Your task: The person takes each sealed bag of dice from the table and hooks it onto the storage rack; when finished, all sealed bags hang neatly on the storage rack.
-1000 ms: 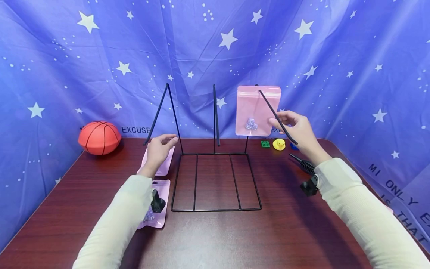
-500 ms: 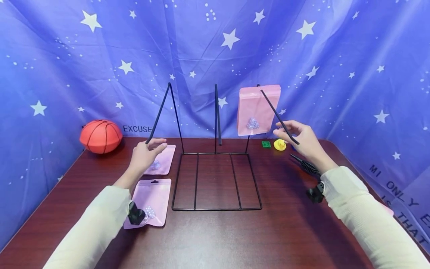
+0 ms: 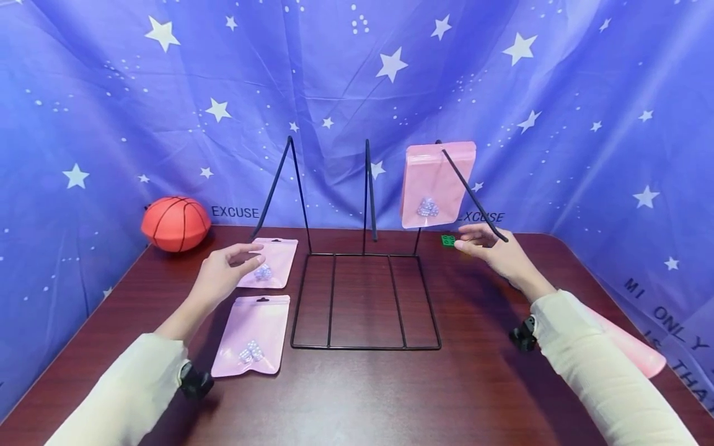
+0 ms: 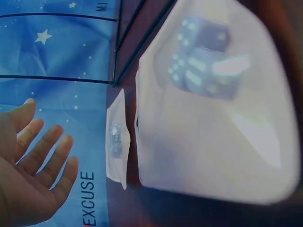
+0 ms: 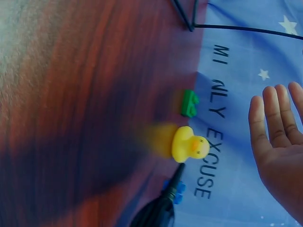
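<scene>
On the right arm of the black wire rack (image 3: 365, 348) hangs a pink zip bag (image 3: 440, 173) with dice in it. My right hand (image 3: 504, 257) is behind that arm's tip, holding nothing; the right wrist view shows its fingers (image 5: 272, 111) extended. My left hand (image 3: 217, 275) hovers by the farther pink bag (image 3: 281, 257) on the table, fingers relaxed and nothing in them. A second pink bag (image 3: 253, 316), also with dice, lies nearer. Both tabletop bags, nearer (image 4: 203, 146) and farther (image 4: 113, 165), show in the left wrist view.
A red ball (image 3: 176, 224) sits at the table's back left. At the back right are a green brick (image 5: 189, 103), a yellow duck (image 5: 182, 146), a blue piece (image 5: 180, 191) and a coiled black cable (image 5: 156, 213). Another pink item (image 3: 636, 347) shows beside the right sleeve.
My left hand has drawn left and down, uncovering the two tabletop bags. My right hand has dropped away from the hanging bag, which stays on the rack. The view has shifted slightly.
</scene>
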The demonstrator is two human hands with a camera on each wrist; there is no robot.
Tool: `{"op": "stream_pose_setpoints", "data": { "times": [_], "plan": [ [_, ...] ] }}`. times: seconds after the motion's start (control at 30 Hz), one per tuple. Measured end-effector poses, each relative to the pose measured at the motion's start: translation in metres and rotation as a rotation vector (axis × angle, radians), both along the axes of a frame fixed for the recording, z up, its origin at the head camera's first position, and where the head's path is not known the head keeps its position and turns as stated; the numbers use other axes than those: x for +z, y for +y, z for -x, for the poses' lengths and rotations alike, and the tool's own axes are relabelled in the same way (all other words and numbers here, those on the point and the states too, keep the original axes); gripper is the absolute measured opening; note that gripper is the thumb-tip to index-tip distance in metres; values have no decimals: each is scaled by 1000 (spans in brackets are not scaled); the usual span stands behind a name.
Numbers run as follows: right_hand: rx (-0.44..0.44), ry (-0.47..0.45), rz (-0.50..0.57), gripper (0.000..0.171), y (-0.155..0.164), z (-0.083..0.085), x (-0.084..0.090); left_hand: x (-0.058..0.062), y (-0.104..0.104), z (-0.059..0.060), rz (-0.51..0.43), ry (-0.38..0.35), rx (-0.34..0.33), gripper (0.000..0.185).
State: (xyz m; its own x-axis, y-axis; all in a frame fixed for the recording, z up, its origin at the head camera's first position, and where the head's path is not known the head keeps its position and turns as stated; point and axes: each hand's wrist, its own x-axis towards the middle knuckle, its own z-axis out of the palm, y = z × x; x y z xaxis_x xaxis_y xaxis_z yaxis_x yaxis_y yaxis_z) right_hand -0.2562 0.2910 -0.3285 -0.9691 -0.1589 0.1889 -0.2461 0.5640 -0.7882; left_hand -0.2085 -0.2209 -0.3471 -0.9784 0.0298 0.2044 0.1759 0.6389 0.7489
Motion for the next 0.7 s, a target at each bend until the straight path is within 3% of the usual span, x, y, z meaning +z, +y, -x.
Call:
{"op": "stream_pose_setpoints", "data": {
  "times": [0.3, 0.7],
  "plan": [
    [72, -61, 6, 53, -17, 10, -18, -5, -19, -27, 52, -39, -26, 46],
    [75, -94, 21, 55, -46, 31, -24, -25, -31, -56, 161, -109, 10, 47]
  ]
}}
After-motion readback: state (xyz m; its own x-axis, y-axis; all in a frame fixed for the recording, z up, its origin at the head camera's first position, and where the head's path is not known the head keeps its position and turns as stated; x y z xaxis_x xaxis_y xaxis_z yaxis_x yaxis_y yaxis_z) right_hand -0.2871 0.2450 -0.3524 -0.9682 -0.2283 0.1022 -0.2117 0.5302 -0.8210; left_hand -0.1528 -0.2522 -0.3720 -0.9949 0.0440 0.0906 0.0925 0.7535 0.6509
